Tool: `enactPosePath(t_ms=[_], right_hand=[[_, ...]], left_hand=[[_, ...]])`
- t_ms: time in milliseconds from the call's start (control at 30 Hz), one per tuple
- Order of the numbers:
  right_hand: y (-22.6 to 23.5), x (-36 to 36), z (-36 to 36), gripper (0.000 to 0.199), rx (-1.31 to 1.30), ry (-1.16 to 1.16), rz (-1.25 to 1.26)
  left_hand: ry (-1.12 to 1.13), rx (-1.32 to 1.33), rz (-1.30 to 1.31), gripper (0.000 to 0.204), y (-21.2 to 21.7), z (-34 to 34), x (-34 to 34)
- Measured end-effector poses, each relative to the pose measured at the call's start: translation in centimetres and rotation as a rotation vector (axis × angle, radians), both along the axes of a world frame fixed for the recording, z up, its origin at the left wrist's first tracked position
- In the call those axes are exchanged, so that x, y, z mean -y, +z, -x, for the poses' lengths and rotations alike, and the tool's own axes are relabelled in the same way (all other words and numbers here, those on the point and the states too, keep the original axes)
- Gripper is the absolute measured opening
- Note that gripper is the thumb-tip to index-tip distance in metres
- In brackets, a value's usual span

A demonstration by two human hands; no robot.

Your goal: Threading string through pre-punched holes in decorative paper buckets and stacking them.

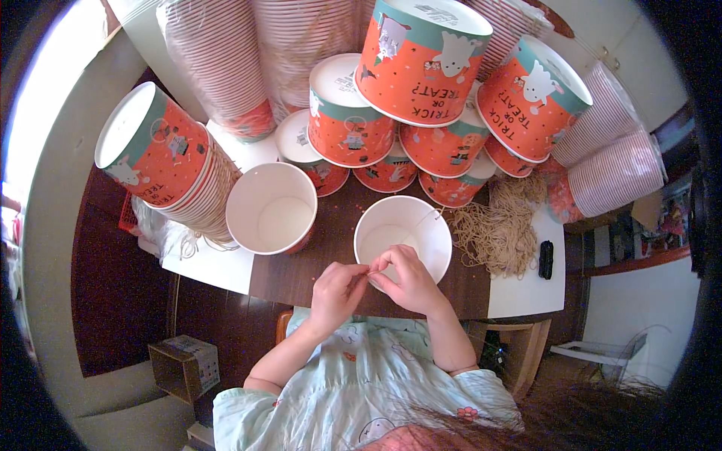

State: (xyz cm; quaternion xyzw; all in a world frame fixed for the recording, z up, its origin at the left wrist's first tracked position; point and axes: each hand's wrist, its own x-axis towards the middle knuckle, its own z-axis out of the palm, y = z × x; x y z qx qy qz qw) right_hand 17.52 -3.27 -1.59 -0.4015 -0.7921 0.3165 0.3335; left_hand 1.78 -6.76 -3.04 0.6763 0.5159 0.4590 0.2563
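A white-lined paper bucket (434,244) stands upright on the brown table in front of me, its mouth facing up. At its near rim my left hand (337,298) and my right hand (410,283) meet, fingertips pinched together. Whatever sits between the fingers is too small to make out. The right hand covers part of the bucket's near side. A thin beige cord (432,216) shows at the bucket's far right rim. To the left, another open paper bucket (259,197) stands upright, apart from both hands.
Upside-down orange and teal buckets (425,68) are piled at the back. A nested bucket stack (184,169) leans at left; wrapped stacks (218,60) stand behind. Right of the bucket lie a heap of beige cords (500,229) and a small black object (546,260).
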Motion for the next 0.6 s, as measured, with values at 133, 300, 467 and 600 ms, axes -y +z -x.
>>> enactPosePath(t_ms=[133,300,467,600], right_hand=[[0.1,0.1,0.0,0.024,0.015,0.002,-0.008],[0.3,0.1,0.0,0.024,0.016,-0.004,-0.028],[0.3,0.1,0.1,0.023,0.043,0.007,-0.066],[-0.2,0.1,0.3,0.021,0.013,0.022,-0.107]], left_hand=[[-0.015,-0.065,-0.012,0.014,0.3,0.1,0.0],[-0.004,-0.04,-0.046,0.012,0.1,0.1,0.0],[-0.07,0.112,0.31,0.007,0.2,0.8,0.0],[-0.236,0.39,0.435,0.008,-1.6,1.4,-0.3]])
